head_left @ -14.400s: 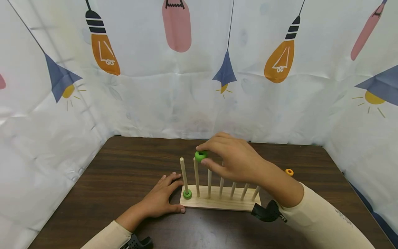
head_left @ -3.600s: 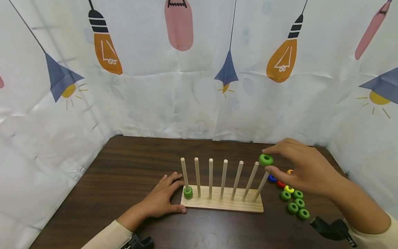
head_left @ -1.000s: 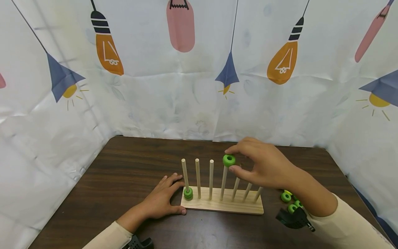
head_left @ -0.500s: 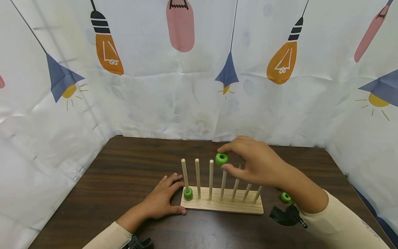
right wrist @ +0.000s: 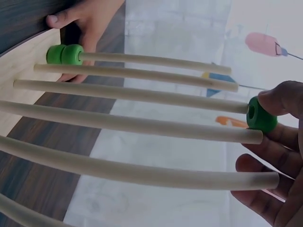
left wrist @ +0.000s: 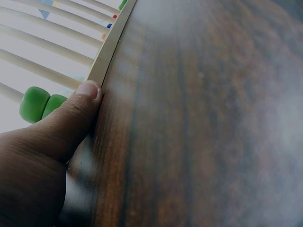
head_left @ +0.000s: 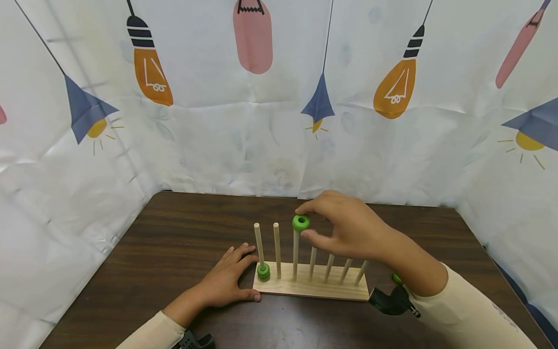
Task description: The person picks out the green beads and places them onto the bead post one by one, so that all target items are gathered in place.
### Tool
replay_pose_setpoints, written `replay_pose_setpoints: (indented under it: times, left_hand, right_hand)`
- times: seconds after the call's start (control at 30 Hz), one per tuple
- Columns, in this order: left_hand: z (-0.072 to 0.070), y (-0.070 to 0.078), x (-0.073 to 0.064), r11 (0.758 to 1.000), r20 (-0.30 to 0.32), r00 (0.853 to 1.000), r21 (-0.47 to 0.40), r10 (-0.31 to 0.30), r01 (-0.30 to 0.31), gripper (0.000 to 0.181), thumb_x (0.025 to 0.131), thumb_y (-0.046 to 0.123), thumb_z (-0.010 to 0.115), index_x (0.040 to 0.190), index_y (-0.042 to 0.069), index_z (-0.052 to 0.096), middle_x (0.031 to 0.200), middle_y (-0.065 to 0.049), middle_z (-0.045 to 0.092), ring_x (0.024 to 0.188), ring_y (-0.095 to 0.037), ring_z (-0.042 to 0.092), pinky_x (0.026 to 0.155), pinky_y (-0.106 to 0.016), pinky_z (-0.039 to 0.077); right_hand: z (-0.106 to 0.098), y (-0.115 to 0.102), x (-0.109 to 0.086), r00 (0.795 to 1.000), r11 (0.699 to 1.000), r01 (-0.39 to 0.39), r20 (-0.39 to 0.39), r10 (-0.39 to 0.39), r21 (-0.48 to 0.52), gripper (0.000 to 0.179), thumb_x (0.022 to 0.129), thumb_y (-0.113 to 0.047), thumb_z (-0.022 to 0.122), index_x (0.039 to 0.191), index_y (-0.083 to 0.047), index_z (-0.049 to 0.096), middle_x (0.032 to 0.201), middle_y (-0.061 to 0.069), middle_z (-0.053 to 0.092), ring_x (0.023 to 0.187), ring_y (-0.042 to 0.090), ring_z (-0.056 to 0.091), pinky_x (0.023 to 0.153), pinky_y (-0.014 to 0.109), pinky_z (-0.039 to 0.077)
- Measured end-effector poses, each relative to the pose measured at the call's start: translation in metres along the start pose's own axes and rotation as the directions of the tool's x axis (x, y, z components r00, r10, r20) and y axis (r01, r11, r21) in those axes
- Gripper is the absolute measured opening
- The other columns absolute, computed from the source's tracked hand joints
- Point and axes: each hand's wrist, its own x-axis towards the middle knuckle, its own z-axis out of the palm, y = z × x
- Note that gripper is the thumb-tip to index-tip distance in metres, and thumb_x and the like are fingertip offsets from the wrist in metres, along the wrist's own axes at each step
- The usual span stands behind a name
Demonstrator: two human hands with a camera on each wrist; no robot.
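Observation:
A wooden peg stand [head_left: 311, 287] with a row of several upright pegs stands on the table. Its leftmost peg carries two green rings [head_left: 263, 272], stacked at the bottom. My right hand [head_left: 348, 228] pinches another green ring [head_left: 301, 223] between thumb and fingers. That ring is right at the tip of the third peg from the left, its hole facing the peg in the right wrist view. At the stand's left end, my left hand [head_left: 224, 281] holds the base, thumb [left wrist: 78, 106] against the front edge and fingers at the back.
A loose green ring [head_left: 397, 278] peeks out beside my right forearm, which covers that part of the table [head_left: 200, 218]. A white printed curtain [head_left: 279, 145] surrounds the table's back and sides. Black wrist mounts [head_left: 392, 301] sit on both wrists.
The first peg has gone from one green ring to two since the oldest frame. My right hand has carried another ring leftward from the rightmost peg to the third. My left hand stays put.

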Motion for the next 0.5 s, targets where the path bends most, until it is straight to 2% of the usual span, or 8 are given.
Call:
replay_pose_setpoints:
  times: [0.33,0.5]
  left_hand:
    - [0.000,0.000,0.000,1.000,-0.001,1.000,-0.006,-0.001,0.001,0.086,0.078,0.076,0.070,0.142,0.021,0.056,0.162,-0.011,0.033,0.152,-0.041,0.020,0.120,-0.066,0.015]
    - [0.003,-0.003,0.000,0.999,-0.037,0.999,-0.036,0.023,-0.025,0.084,0.077,0.073,0.074,0.141,0.020,0.058,0.160,-0.012,0.035,0.151,-0.043,0.023,0.119,-0.068,0.015]
  right_hand:
    - [0.005,-0.006,0.008,1.000,0.999,-0.010,0.011,0.011,-0.039,0.029,0.092,-0.028,0.077,0.118,-0.019,0.072,0.108,-0.013,0.068,0.102,0.004,0.062,0.071,0.030,0.056]
    - [0.007,-0.009,0.013,0.999,0.998,-0.031,0.036,0.033,-0.056,0.028,0.093,-0.030,0.076,0.119,-0.019,0.072,0.108,-0.012,0.068,0.101,0.006,0.063,0.068,0.028,0.055]
